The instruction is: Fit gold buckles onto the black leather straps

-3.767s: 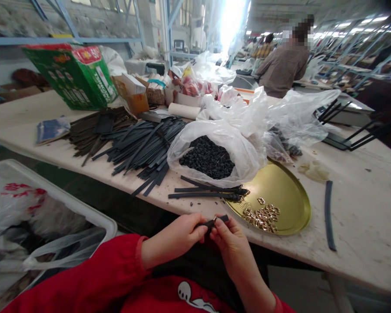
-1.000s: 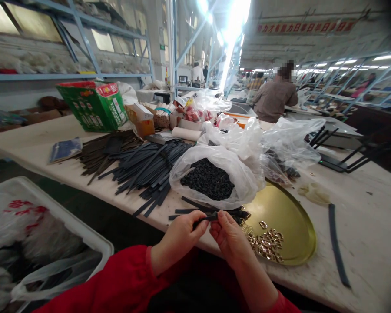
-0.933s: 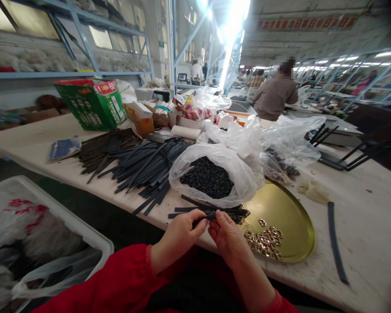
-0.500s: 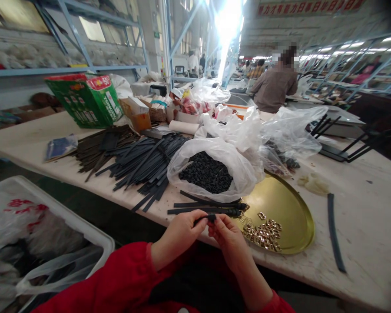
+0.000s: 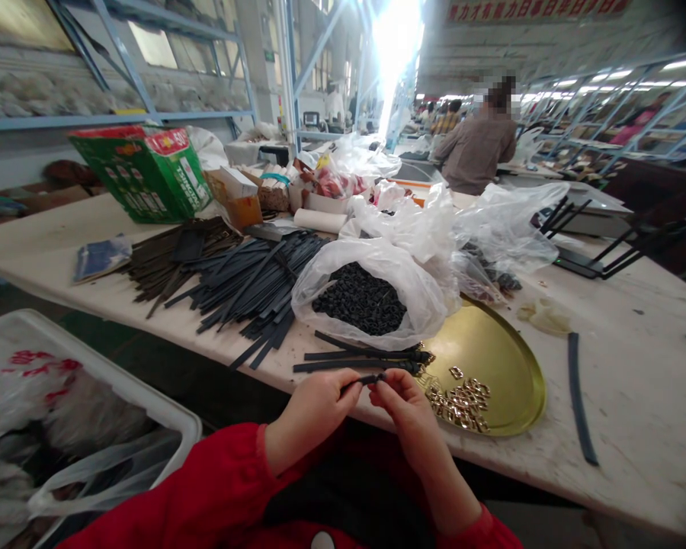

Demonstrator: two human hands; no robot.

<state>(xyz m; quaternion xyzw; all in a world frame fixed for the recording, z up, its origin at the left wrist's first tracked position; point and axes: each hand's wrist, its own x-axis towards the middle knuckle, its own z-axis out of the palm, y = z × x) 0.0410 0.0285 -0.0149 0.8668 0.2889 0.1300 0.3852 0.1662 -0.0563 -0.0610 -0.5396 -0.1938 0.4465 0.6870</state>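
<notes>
My left hand (image 5: 315, 406) is closed around a short dark strap (image 5: 369, 379), and most of the strap is hidden in its fingers. With thumb and fingertips my right hand (image 5: 403, 404) pinches the strap's other end. Just beyond my hands, finished-looking black straps (image 5: 343, 366) lie side by side with small metal pieces at their right ends. To the right is a round gold tray (image 5: 508, 343) bearing a pile of shiny metal buckles (image 5: 460, 402). An open white plastic bag (image 5: 423, 301) full of small black loops (image 5: 360, 300) stands behind the straps.
Black strips (image 5: 245, 282) and brownish strips (image 5: 165, 255) are heaped on the table at left. A green box (image 5: 140, 175) stands behind them. One strip (image 5: 578, 396) lies at the right. A white bin (image 5: 188, 427) is below left. Another person (image 5: 477, 152) sits farther back.
My right fingers have shifted slightly on the strap's end, and more of the strap shows between my hands. The whole view has moved a little; the table things stay in place.
</notes>
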